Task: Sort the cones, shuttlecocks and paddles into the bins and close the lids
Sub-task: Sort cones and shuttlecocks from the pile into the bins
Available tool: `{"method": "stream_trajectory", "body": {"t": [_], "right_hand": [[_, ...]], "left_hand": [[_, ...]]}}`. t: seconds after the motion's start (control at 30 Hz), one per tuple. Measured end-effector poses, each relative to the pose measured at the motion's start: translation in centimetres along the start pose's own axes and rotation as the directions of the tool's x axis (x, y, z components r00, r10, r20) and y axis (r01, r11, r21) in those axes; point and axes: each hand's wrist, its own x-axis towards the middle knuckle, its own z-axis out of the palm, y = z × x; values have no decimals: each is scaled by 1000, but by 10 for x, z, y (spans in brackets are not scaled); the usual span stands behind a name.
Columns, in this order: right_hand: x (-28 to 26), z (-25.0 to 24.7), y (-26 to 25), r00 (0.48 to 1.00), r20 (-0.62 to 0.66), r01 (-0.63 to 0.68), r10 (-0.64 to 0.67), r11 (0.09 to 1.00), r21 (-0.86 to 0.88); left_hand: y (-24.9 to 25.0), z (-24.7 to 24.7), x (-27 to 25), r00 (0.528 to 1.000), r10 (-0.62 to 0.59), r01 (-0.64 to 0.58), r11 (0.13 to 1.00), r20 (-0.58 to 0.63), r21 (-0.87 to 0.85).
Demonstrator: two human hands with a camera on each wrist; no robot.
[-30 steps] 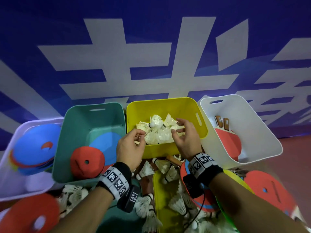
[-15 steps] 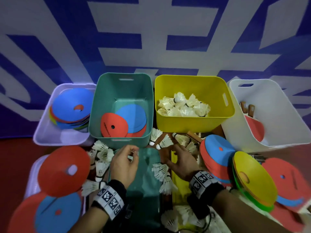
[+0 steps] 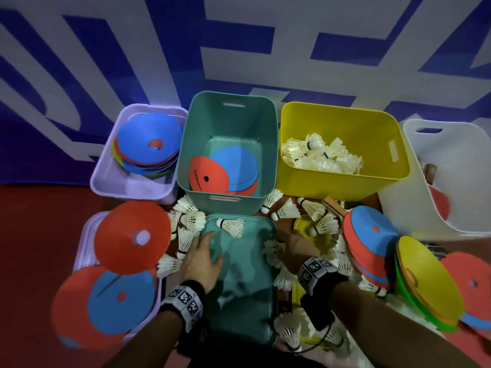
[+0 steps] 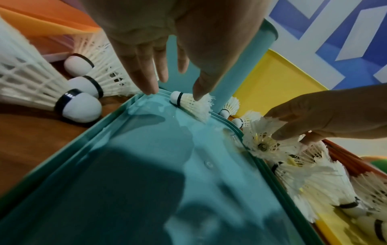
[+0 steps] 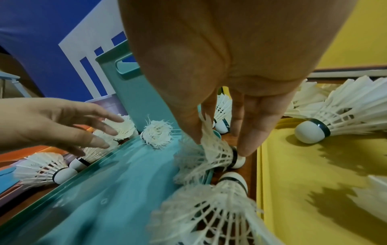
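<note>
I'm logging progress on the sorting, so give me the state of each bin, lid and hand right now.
teal bin: open, holds cones.
yellow bin: open, holds shuttlecocks.
lilac bin: open, holds stacked cones.
white bin: open, paddle inside.
teal lid: flat, off its bin, one shuttlecock on it.
left hand: fingers straight, over the teal lid, empty.
right hand: pinches a shuttlecock at the lid's edge.

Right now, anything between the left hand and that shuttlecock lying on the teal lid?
Nothing visible. The left hand hovers open over the teal lid, fingertips just short of the shuttlecock at the lid's far edge. The gap between them is bare lid.
</note>
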Motion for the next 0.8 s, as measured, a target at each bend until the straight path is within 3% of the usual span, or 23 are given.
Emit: {"method": "stream_trajectory", "body": {"t": [0.13,0.3,0.57,0.63,0.8], "right_hand": [[2,0,-3,1000,-24,-8,8,1000,3],[-4,-1,-1,994,-106,-31,33,999,27],[-17,-15,4,974,-226,52,-9,982,182],[-20,-19,3,971,-237,70,-16,973,221],[-24,-32,1,930,-368,111,15,941,319]], "left_hand": [[7,2,25,995,100,-99,989,-9,107],[10,18,42,987,130,-146,968,89,204],[15,22,44,979,200,-197,923,25,332],[20,22,39,987,161,-160,942,20,295],[39,26,21,991,125,-123,992,40,-34]]}}
